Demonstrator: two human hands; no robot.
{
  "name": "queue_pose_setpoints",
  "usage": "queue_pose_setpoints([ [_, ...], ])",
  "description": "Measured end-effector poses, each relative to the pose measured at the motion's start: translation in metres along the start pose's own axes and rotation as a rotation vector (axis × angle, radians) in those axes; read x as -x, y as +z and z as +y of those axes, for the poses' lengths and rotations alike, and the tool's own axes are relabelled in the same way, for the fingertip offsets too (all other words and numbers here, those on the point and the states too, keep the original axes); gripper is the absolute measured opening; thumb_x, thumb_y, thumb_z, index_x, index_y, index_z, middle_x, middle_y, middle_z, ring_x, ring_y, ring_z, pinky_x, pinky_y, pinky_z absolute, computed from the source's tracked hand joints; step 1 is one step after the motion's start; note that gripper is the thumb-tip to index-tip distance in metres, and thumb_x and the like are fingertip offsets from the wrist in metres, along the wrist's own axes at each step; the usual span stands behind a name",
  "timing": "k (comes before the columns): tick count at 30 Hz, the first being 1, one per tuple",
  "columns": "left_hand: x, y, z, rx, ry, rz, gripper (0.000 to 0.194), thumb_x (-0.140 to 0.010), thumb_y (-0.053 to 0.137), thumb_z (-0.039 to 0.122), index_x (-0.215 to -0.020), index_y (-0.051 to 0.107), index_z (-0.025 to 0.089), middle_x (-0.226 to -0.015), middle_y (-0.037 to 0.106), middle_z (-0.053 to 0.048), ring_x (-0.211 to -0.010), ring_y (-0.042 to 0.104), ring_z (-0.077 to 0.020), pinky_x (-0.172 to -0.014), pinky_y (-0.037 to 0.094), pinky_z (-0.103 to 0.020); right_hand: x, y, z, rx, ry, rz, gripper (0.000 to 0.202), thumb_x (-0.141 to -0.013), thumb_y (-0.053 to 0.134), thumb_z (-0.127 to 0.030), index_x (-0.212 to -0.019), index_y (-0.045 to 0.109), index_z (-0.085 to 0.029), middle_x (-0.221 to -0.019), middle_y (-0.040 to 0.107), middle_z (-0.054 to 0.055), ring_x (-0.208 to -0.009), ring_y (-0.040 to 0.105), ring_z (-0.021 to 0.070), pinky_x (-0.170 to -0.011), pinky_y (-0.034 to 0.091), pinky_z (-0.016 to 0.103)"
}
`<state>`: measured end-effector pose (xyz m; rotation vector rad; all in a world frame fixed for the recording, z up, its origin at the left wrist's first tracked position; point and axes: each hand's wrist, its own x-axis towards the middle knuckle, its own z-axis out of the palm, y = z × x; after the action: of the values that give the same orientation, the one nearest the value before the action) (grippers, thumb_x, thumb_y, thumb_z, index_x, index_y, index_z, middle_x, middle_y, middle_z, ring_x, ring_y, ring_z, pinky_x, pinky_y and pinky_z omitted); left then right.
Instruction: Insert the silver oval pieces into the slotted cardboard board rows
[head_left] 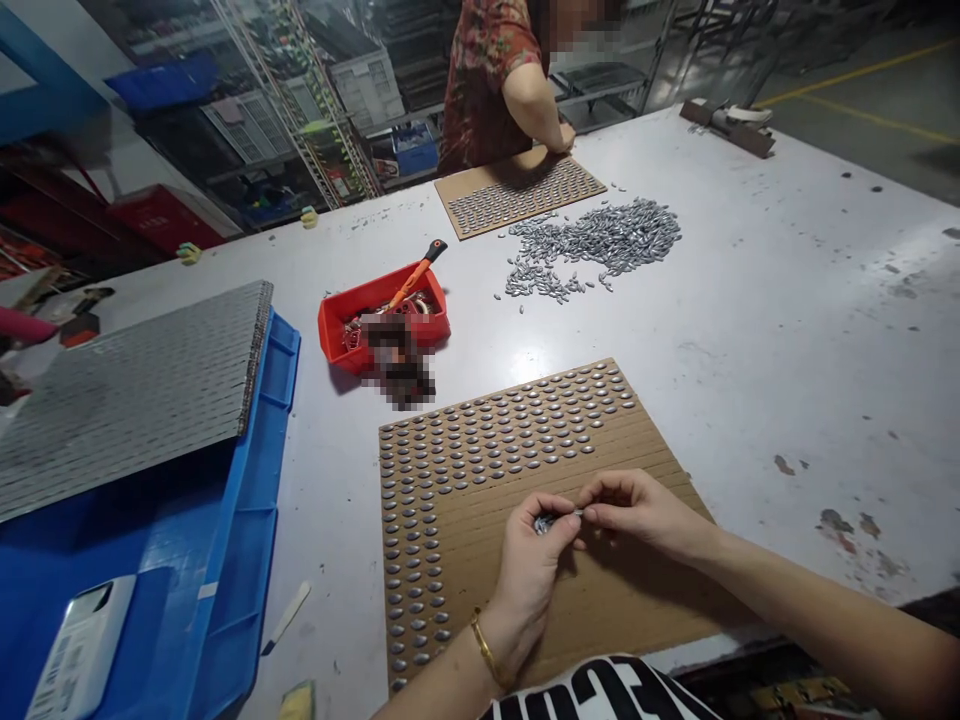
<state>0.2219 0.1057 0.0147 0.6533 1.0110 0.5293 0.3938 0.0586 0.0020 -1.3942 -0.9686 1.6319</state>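
A brown cardboard sheet (510, 540) lies in front of me, with rows of small silver oval pieces (487, 430) along its far and left sides. Above its bare part, my left hand (536, 550) is closed around several silver pieces (544, 523). The fingertips of my right hand (637, 510) are pinched on a small silver piece (578, 512) beside my left thumb. Both hands nearly touch.
A loose pile of silver pieces (622, 235) lies farther back, beside another cardboard sheet (469, 205) where a person (487, 90) works. At left are a red bin (337, 345) with an orange-handled tool (412, 280) and a blue crate (255, 520) with stacked sheets (150, 380).
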Motion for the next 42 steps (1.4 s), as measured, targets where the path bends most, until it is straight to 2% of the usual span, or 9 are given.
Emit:
queue_pose_setpoints([
  [5, 0.001, 0.0, 0.001, 0.149, -0.116, 0.034, 0.027, -0.067, 0.07, 0.013, -0.092, 0.059, 0.014, -0.093, 0.068, -0.009, -0.076, 0.067, -0.016, -0.068, 0.052, -0.025, -0.008, -0.044, 0.001, 0.665, -0.442, 0.327, 0.019, -0.091, 0.054, -0.031, -0.098, 0.066, -0.019, -0.092, 0.068, 0.007, -0.083, 0.063, 0.0185, -0.075, 0.05, 0.032],
  [9, 0.004, 0.0, 0.0, 0.193, -0.199, 0.023, 0.026, -0.067, 0.066, 0.005, -0.091, 0.059, 0.013, -0.097, 0.068, -0.011, -0.087, 0.068, -0.0188, -0.082, 0.053, -0.03, -0.024, -0.074, 0.007, 0.998, -0.639, 0.352, 0.02, -0.094, 0.045, -0.021, -0.101, 0.064, -0.021, -0.094, 0.067, 0.007, -0.084, 0.061, 0.0179, -0.074, 0.05, 0.031],
  [14, 0.005, -0.001, -0.002, 0.198, -0.22, 0.013, 0.024, -0.07, 0.069, 0.01, -0.092, 0.059, 0.013, -0.1, 0.068, -0.012, -0.085, 0.068, -0.0179, -0.081, 0.053, -0.028, -0.035, -0.083, 0.013, 1.205, -0.701, 0.313, 0.022, -0.094, 0.043, -0.017, -0.101, 0.064, -0.02, -0.094, 0.065, 0.008, -0.083, 0.06, 0.0172, -0.071, 0.05, 0.029],
  [20, 0.005, -0.001, -0.002, 0.188, -0.218, -0.011, 0.024, -0.074, 0.071, 0.019, -0.093, 0.058, 0.012, -0.096, 0.069, -0.014, -0.079, 0.069, -0.0169, -0.076, 0.054, -0.028, -0.035, -0.087, 0.012, 1.395, -0.682, 0.27, 0.027, -0.09, 0.041, -0.009, -0.101, 0.064, -0.019, -0.092, 0.062, 0.008, -0.081, 0.056, 0.0174, -0.068, 0.048, 0.027],
  [25, 0.004, 0.001, 0.0, 0.185, -0.209, -0.007, 0.026, -0.076, 0.071, 0.022, -0.094, 0.056, 0.012, -0.089, 0.07, -0.012, -0.075, 0.068, -0.0165, -0.07, 0.055, -0.026, -0.035, -0.087, 0.009, 1.451, -0.686, 0.266, 0.029, -0.089, 0.039, -0.006, -0.1, 0.063, -0.019, -0.093, 0.061, 0.008, -0.083, 0.055, 0.0182, -0.07, 0.048, 0.028],
  [29, 0.002, 0.001, 0.005, 0.222, -0.189, 0.007, 0.024, -0.076, 0.07, 0.021, -0.093, 0.057, 0.013, -0.091, 0.07, -0.013, -0.075, 0.068, -0.0158, -0.074, 0.055, -0.027, -0.029, -0.078, 0.005, 1.366, -0.704, 0.316, 0.024, -0.092, 0.042, -0.013, -0.106, 0.061, -0.02, -0.096, 0.063, 0.009, -0.085, 0.057, 0.0187, -0.07, 0.05, 0.029],
  [32, 0.001, 0.0, 0.007, 0.246, -0.173, 0.02, 0.023, -0.076, 0.07, 0.022, -0.093, 0.058, 0.013, -0.093, 0.07, -0.013, -0.077, 0.068, -0.0163, -0.077, 0.054, -0.029, -0.016, -0.054, -0.001, 1.209, -0.733, 0.36, 0.021, -0.092, 0.049, -0.019, -0.111, 0.059, -0.019, -0.097, 0.063, 0.01, -0.085, 0.058, 0.0185, -0.072, 0.05, 0.03],
  [37, -0.003, 0.002, 0.003, 0.266, -0.141, 0.023, 0.021, -0.074, 0.071, 0.022, -0.091, 0.062, 0.014, -0.084, 0.067, -0.007, -0.072, 0.063, -0.0125, -0.071, 0.053, -0.025, 0.002, -0.002, -0.006, 1.101, -0.829, 0.153, 0.023, -0.089, 0.053, -0.015, -0.11, 0.061, -0.017, -0.096, 0.065, 0.01, -0.08, 0.056, 0.0182, -0.068, 0.048, 0.031],
  [42, -0.003, 0.005, 0.0, 0.244, -0.131, 0.001, 0.021, -0.071, 0.074, 0.026, -0.085, 0.065, 0.013, -0.079, 0.066, -0.004, -0.067, 0.059, -0.0091, -0.067, 0.051, -0.022, 0.003, 0.013, -0.004, 1.153, -0.912, 0.121, 0.028, -0.09, 0.047, -0.009, -0.113, 0.061, -0.018, -0.101, 0.067, 0.011, -0.077, 0.056, 0.0193, -0.066, 0.048, 0.033],
])
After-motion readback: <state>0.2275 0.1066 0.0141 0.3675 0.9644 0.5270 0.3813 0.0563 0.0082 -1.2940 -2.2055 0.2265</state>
